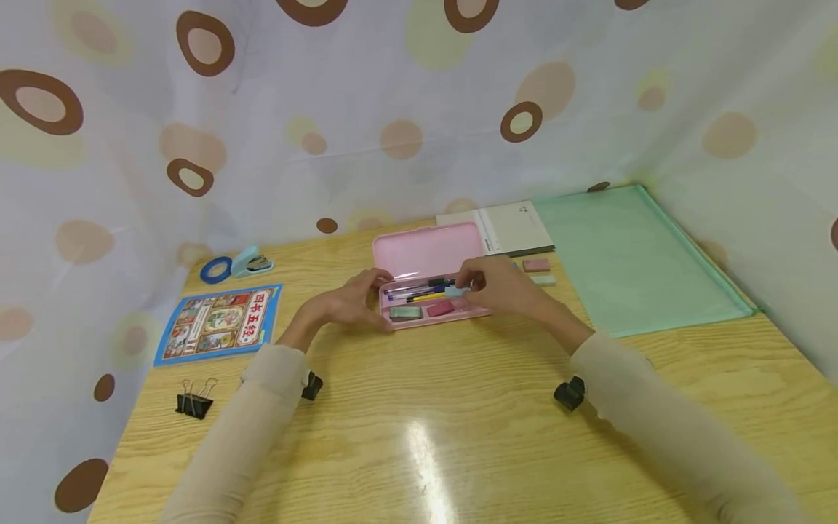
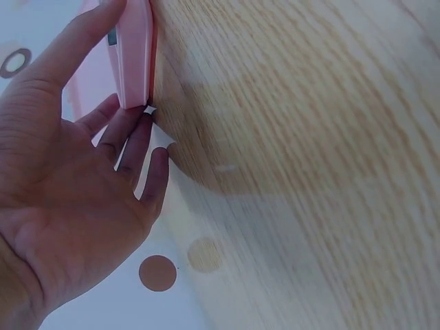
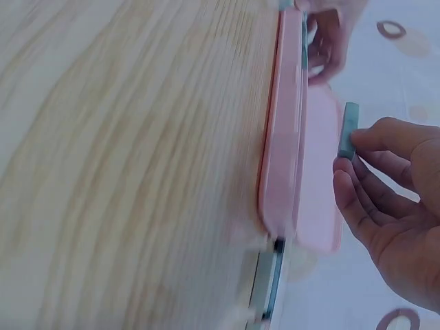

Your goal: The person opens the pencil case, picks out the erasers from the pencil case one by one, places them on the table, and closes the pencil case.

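An open pink pencil case [image 1: 428, 251] lies on the table with its lid tilted back. In its tray are several pens [image 1: 412, 291], a green eraser [image 1: 406, 313] and a dark pink eraser [image 1: 441, 308]. My left hand [image 1: 353, 298] holds the case's left end, thumb at the front corner and fingers toward the back; the left wrist view shows the fingertips touching that end. Above the right part of the tray, my right hand [image 1: 500, 284] pinches a small blue-green eraser [image 3: 349, 130] between thumb and fingers. That hand hides the tray's right end in the head view.
To the right lie a pink eraser [image 1: 536, 265] and a pale green one [image 1: 543, 279], near a notebook [image 1: 517, 225] and a green translucent folder [image 1: 589, 247]. On the left are blue tape [image 1: 216, 270], a light blue stapler-like object [image 1: 252, 262], a picture book [image 1: 219, 324] and a black binder clip [image 1: 194, 404].
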`<state>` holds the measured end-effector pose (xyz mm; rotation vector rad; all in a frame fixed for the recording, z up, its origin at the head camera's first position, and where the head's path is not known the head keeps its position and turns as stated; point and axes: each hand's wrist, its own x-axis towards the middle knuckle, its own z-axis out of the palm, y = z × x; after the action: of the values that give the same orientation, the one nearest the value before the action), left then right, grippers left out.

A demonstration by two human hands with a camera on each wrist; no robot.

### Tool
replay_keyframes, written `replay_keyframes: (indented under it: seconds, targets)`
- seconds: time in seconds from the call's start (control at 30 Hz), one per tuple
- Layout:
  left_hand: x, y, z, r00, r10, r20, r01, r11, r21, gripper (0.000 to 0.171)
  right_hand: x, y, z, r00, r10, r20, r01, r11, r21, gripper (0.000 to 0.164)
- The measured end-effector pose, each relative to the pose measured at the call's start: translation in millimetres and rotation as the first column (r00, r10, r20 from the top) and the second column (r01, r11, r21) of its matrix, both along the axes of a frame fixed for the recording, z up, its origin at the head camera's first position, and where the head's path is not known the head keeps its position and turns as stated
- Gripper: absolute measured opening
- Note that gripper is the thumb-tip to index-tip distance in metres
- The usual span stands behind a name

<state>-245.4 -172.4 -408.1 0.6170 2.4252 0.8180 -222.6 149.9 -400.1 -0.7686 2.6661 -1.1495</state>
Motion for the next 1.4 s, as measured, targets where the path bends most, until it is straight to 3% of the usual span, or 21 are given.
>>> replay_keyframes:
  seconds: [0.37,0.73,1.03,1.23,1.4]
  targets:
    - [-3.4,5,5.6,1.0,-0.013,-0.015,0.013,1.0,-0.008,0.089,-7.4,79,-14.7,0.996,-0.08,-0.031,0.083,0.992,0.1,0.005]
    - [-2.7,3,7.3,1.0,-0.012,-0.023,0.011,0.999,-0.033,0.089,-10.8,90,-21.7,0.997,-0.038,-0.068,0.047,0.989,0.142,0.008]
    - [-2.0,2,4.4,1.0,-0.004,-0.004,0.004,0.999,-0.05,0.091,-11.9,72,-8.7,0.997,-0.048,-0.065,0.057,0.987,0.151,0.009]
    - [-0.5,3,4.9,1.0,-0.003,0.004,0.003,0.998,-0.056,0.091,-9.5,29,-6.1,1.0,0.025,-0.001,-0.025,0.994,0.103,0.012]
    - [0.6,2,5.2,1.0,0.005,0.013,-0.004,0.999,-0.052,0.091,-6.0,-7,-13.3,0.991,0.134,-0.018,-0.132,0.988,0.084,0.012]
